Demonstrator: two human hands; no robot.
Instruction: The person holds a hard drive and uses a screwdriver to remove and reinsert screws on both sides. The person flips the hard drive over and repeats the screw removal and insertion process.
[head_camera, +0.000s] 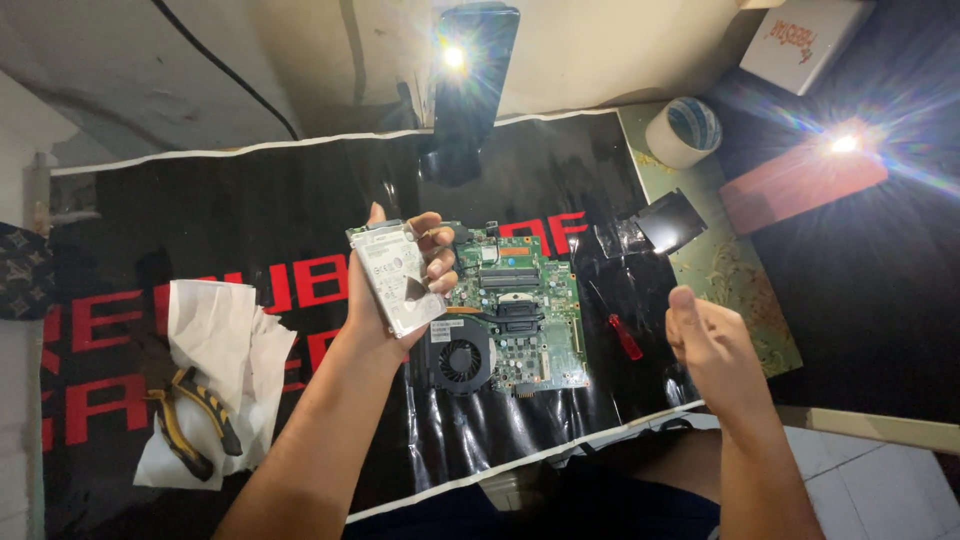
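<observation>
A slim silver rectangular hard drive with a white label (398, 278) is held up in the left hand (395, 290), gripped by the thumb at its top edge and by the fingers (436, 262) curled over its right side. It is raised clear of the green laptop motherboard (520, 310), overlapping that board's left edge in the head view; no contact between the two can be seen. The right hand (712, 345) hangs to the right of the motherboard, empty, fingers drawn loosely together and grasping nothing.

The motherboard is laid flat on a glossy black banner with red lettering (250, 210), with its round black cooling fan (459, 358) at the near left corner. A red-handled screwdriver (620, 330) is lying just right of the board, untouched. Further right, beyond the banner's edge, a small dark reflective plate (668, 220) is seen, and above that a roll of white tape (684, 131). Well to the left of the board, yellow-and-black pliers (190, 420) are resting on crumpled white paper (215, 360). A dark phone with its lamp lit (470, 80) is propped above the board.

Progress, as judged: the drive is out and separate from the board; the board itself appears largely bare, with the fan mounted. Whether further parts are to be removed cannot be told.
</observation>
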